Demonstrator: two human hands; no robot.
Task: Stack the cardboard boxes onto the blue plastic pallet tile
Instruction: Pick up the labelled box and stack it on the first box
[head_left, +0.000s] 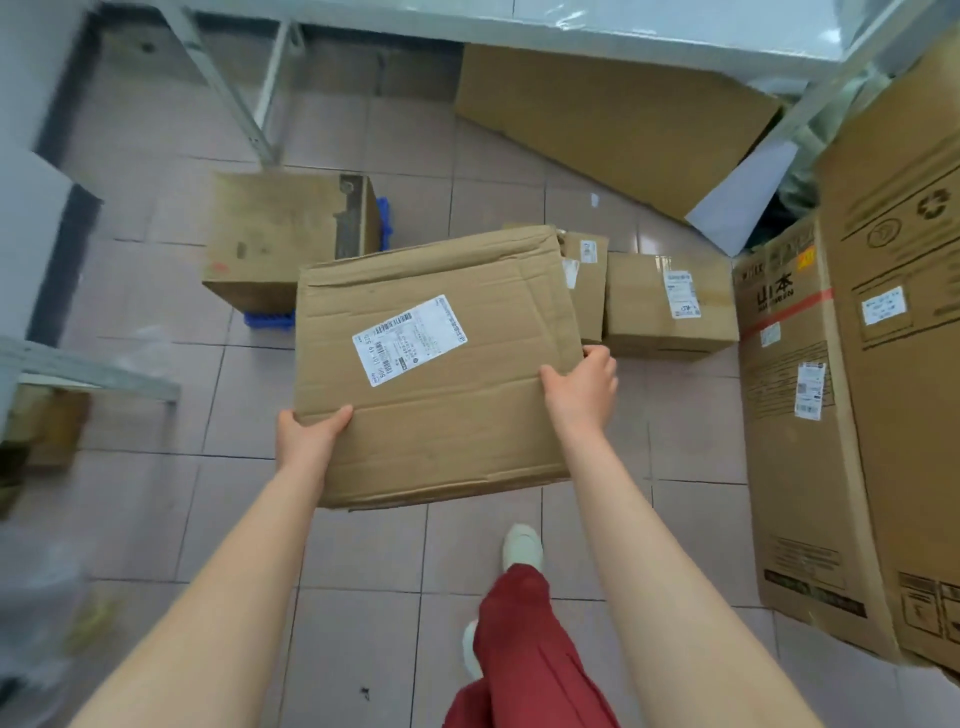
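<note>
Both hands grip a wide, flat brown cardboard box with a white shipping label (436, 364), carried off the floor: the left hand (306, 439) clamps its near-left corner and the right hand (582, 392) wraps its right edge, the long axis running roughly nine to three o'clock. The blue plastic pallet tile (267, 318) lies on the tiled floor (156, 493) at about eleven o'clock from the hands, nearer the left hand, and seems mostly hidden beneath a squat brown cardboard box (280, 234), so I judge the carried box must swing up-left onto that one; two smaller labelled cardboard boxes (670, 301) wait at two o'clock
</note>
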